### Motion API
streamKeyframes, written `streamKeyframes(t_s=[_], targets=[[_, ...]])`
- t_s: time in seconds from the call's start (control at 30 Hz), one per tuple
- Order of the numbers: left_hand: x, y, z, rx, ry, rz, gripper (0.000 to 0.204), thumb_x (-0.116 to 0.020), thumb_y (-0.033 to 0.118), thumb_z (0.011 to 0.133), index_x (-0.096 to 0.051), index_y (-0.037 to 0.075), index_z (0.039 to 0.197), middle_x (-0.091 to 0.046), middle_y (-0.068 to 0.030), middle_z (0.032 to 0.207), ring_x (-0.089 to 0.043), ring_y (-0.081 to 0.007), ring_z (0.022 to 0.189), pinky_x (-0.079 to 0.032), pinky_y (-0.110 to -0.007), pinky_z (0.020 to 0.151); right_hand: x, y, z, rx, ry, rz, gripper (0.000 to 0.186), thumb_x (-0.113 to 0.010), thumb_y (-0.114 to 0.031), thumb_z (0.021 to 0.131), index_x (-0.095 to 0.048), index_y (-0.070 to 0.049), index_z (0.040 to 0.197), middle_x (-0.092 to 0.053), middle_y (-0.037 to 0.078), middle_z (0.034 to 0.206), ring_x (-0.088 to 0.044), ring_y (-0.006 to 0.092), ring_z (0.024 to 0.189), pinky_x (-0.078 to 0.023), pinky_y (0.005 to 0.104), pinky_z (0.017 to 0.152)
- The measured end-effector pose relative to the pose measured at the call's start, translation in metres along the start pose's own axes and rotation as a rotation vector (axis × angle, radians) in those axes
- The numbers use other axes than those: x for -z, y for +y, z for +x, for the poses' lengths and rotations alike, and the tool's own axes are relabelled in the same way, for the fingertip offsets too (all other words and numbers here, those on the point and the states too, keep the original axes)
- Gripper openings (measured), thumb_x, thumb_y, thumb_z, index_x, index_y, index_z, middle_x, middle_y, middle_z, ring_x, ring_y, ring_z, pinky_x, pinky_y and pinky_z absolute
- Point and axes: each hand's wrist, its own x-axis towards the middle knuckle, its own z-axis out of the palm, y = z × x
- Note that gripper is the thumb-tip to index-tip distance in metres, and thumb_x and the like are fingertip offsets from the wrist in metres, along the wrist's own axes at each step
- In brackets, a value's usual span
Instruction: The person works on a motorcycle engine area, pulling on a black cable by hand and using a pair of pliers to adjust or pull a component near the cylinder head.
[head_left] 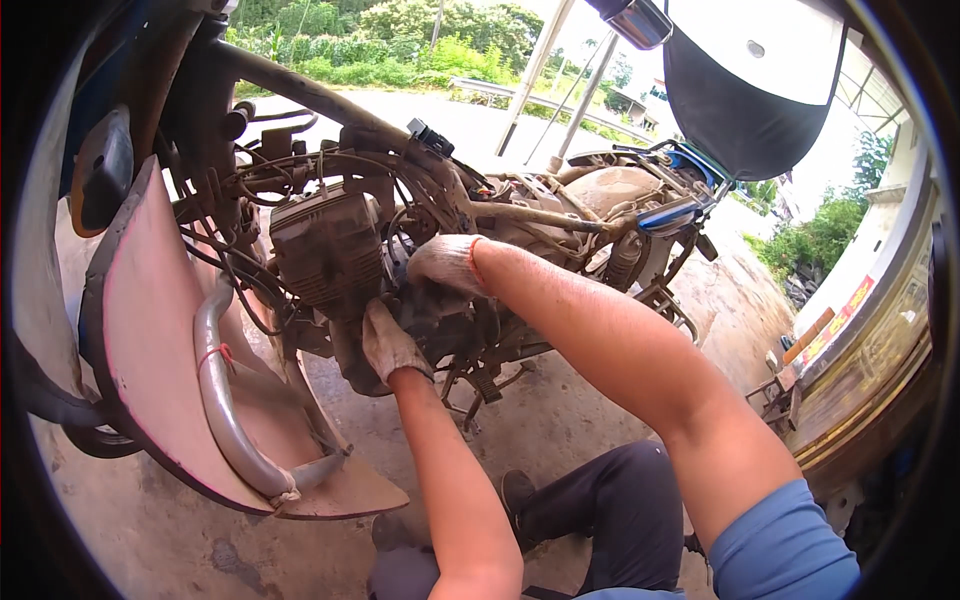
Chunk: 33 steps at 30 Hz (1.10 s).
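Note:
In front of me stands a motorcycle stripped to its frame (318, 98), with a dusty finned engine (325, 250) hanging under it. My left hand (392, 345), in a dirty off-white glove, reaches up against the lower part of the engine, just below the cylinder. My right hand (447, 263), gloved too, bends at the wrist into the space behind the cylinder, above the dark engine case. The engine parts and the glove itself hide the right fingers. Of the left fingers only a part shows, and whatever they touch is dark and unclear.
On the left, a large pink leg shield (160, 350) with a bent silver tube (215, 370) tied to it stands close to my left arm. Loose cables (235, 265) hang beside the engine. A foot peg (487, 385) juts out below. Further right is the rear shock absorber (625, 260).

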Motion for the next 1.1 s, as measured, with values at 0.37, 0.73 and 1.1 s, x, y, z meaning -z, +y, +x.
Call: streamKeyframes(t_s=[0.37,0.73,1.1], targets=[[0.009,-0.002,0.01,0.086,-0.009,-0.054,0.056,-0.051,0.045,0.099,-0.067,-0.002,0.124,-0.07,-0.0081,0.116,-0.064,-0.0198,0.103,-0.049,-0.034,0.094,-0.046,0.023,0.011,-0.043,0.314,0.061,0.04,-0.057,-0.024,0.085,-0.068,0.006,0.108,-0.072,0.017,0.088,-0.07,0.025,0.075,-0.056,0.0371,0.074],[-0.003,-0.001,0.003,0.099,-0.018,-0.094,0.051,-0.052,0.045,0.096,-0.067,0.002,0.118,-0.068,-0.005,0.108,-0.061,-0.0208,0.094,-0.048,-0.035,0.085,-0.039,0.037,0.021,-0.011,0.452,-0.113,0.04,-0.05,-0.014,0.088,-0.067,0.006,0.119,-0.068,0.028,0.118,-0.072,0.0386,0.099,-0.056,0.0432,0.084],[0.006,0.01,0.0,0.102,0.019,0.009,0.057,-0.054,0.051,0.095,-0.067,0.004,0.125,-0.068,-0.0051,0.116,-0.06,-0.0216,0.096,-0.048,-0.035,0.09,0.02,-0.018,0.011,-0.103,-0.1,0.186,0.025,-0.059,-0.02,0.091,-0.07,-0.002,0.077,-0.067,0.01,0.069,-0.063,0.0198,0.056,-0.052,0.0352,0.055]])
